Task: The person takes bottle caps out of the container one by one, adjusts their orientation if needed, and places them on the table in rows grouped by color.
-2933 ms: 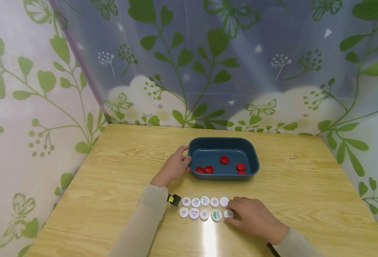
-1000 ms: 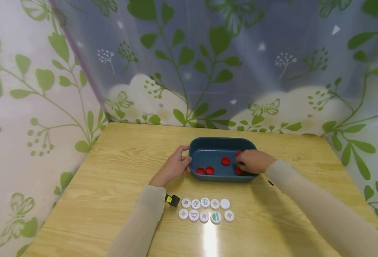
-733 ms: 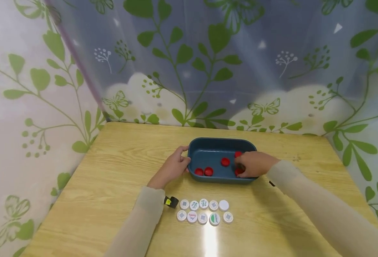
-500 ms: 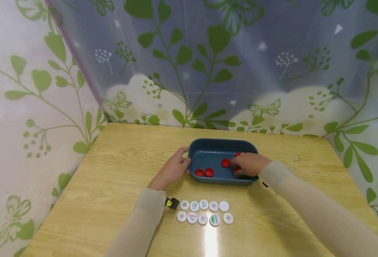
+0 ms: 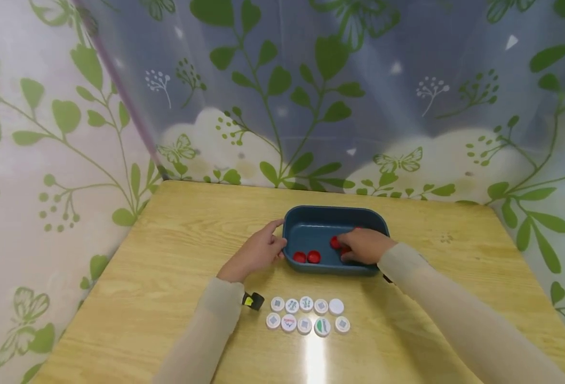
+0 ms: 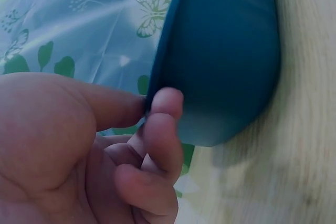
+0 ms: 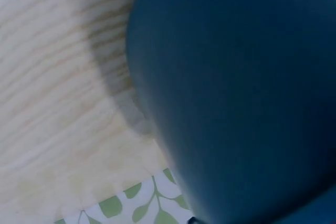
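A dark blue rectangular tub (image 5: 311, 230) stands on the table, with several red bottle caps (image 5: 313, 257) on its floor. My left hand (image 5: 259, 248) grips the tub's left end, and in the left wrist view the thumb and curled fingers (image 6: 164, 135) pinch its rim. Inside the tub, at the right, my right hand (image 5: 366, 246) has its fingers bent over a red bottle cap, mostly hidden beneath them. Another red cap (image 5: 335, 242) lies at the fingertips. In the right wrist view the tub's outer wall (image 7: 236, 93) hides the right hand.
In front of the tub, several white bottle caps (image 5: 304, 325) lie in two rows on the wooden table (image 5: 191, 229). Some bear printed logos or square marks. A leaf-patterned cloth (image 5: 263, 106) hangs behind the table.
My right hand has gone from the white caps into the tub, then moved left there, with the red cap shifting along under its fingers. My left hand stays on the rim.
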The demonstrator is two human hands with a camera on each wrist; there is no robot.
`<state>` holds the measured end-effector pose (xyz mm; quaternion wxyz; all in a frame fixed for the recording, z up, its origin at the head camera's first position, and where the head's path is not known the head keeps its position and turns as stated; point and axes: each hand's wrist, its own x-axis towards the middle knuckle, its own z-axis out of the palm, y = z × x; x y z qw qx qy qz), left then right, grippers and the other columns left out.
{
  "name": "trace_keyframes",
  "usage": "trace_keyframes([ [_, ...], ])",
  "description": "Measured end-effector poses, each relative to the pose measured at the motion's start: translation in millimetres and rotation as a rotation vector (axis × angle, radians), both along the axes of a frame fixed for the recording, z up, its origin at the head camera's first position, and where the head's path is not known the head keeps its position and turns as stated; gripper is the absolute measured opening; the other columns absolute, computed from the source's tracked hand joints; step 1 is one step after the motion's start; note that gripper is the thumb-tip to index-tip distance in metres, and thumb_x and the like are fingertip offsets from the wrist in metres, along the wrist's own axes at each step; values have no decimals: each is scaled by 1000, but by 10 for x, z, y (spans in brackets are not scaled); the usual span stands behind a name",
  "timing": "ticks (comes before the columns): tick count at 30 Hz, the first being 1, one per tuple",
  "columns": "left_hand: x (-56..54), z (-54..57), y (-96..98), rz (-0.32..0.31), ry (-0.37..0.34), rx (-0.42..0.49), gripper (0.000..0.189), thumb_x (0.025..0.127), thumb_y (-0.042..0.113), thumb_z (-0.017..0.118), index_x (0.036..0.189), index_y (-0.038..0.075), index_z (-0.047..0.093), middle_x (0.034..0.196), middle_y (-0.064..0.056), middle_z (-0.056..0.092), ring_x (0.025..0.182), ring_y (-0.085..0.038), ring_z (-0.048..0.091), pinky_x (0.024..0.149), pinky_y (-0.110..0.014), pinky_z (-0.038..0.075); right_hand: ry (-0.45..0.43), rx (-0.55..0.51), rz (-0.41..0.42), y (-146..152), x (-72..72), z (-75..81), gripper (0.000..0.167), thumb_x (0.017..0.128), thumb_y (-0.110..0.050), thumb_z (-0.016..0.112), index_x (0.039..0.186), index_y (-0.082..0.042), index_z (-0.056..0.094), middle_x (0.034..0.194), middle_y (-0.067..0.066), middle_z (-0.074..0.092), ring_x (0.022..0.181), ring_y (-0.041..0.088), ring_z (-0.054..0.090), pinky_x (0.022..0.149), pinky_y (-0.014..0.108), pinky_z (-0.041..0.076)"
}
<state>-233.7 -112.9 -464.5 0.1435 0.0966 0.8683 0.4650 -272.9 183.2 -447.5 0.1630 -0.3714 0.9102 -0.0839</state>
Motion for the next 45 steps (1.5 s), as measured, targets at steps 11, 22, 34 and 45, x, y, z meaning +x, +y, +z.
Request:
trace_keyframes([
  [11, 37, 137, -11, -72, 41, -100, 94, 94, 35, 77, 165, 9, 22, 76, -1, 56, 59, -14, 47, 57, -30, 39, 110, 6, -46, -50, 75, 1, 22, 94, -23, 78, 88, -15, 58, 74, -6, 57, 62, 12, 53, 62, 35, 47],
  [22, 74, 46, -19, -99, -23, -87, 106, 89, 38, 83, 168, 17, 15, 85, -4, 61, 71, -17, 55, 67, -33, 44, 126, 20, -103, -78, 128, -82, 18, 94, -26, 78, 94, -14, 65, 77, -4, 61, 66, 14, 58, 61, 39, 49],
  [34, 76, 45, 109, -127, 9, -101, 106, 90, 45, 80, 168, 15, 14, 88, -7, 65, 76, -16, 58, 73, -32, 47, 272, -345, -177, -530, 1192, 386, 11, 93, -29, 73, 96, -20, 66, 83, -14, 57, 69, 3, 51, 60, 23, 47],
  [45, 89, 93, 32, -122, 31, -99, 104, 91, 41, 80, 167, 13, 14, 76, -3, 56, 61, -16, 52, 59, -29, 40, 108, -156, 204, -1201, 1985, -215, 15, 95, -35, 74, 99, -22, 68, 80, -15, 48, 65, -2, 41, 58, 12, 37],
])
